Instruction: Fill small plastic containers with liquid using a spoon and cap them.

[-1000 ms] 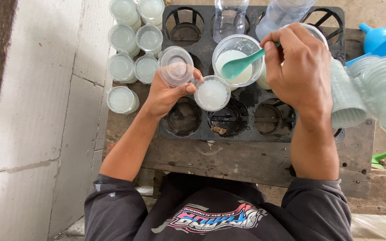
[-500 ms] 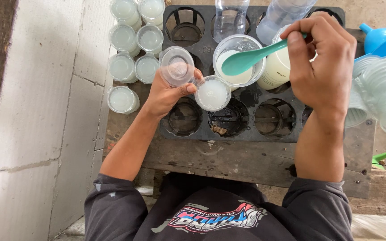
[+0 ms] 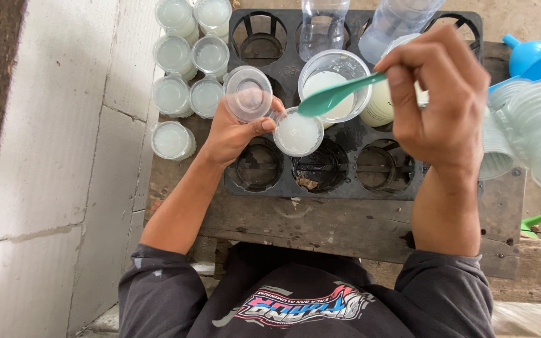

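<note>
Head view: a person looks down at both bare hands over a wooden bench (image 3: 345, 228).
Tray: black, with round holes, lies on the bench (image 3: 339, 188).
Left hand (image 3: 236, 131): fingers grip a small clear cup (image 3: 297, 132) of whitish liquid, plus a clear lid (image 3: 248, 94).
Right hand (image 3: 436, 100): fingers closed around a teal spoon (image 3: 336, 95), its bowl above the small cup.
Larger tub (image 3: 339, 78): milky liquid, just behind.
Far left: filled, lidded cups (image 3: 186, 66) cluster.
</note>
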